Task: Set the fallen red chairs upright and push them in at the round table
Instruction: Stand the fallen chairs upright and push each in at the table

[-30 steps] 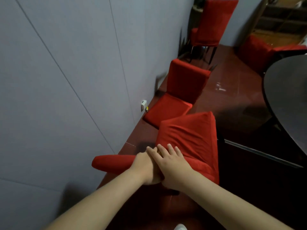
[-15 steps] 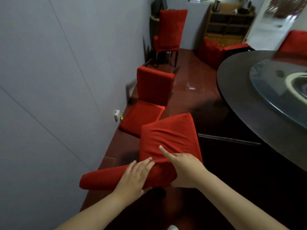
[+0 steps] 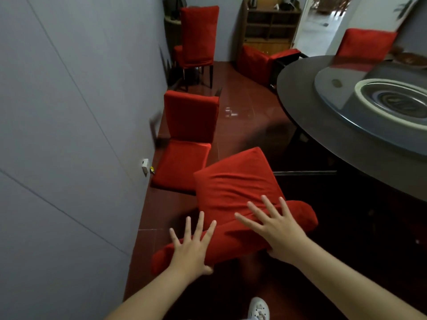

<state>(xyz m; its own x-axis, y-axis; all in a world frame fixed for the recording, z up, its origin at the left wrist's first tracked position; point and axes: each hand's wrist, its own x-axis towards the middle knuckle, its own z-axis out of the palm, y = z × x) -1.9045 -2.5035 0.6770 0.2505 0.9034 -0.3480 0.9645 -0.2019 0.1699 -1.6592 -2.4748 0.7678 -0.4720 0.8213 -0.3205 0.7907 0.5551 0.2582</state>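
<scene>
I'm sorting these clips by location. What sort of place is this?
Probably a private dining room in a restaurant or banquet hall: a large round table with a glass turntable on it, matching cloth-covered red chairs, some tipped over, and a wooden shelf unit by the doorway.

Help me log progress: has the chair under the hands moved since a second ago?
Yes. The nearest chair has swung right, away from the fallen chair beyond it and toward the round table.
</scene>
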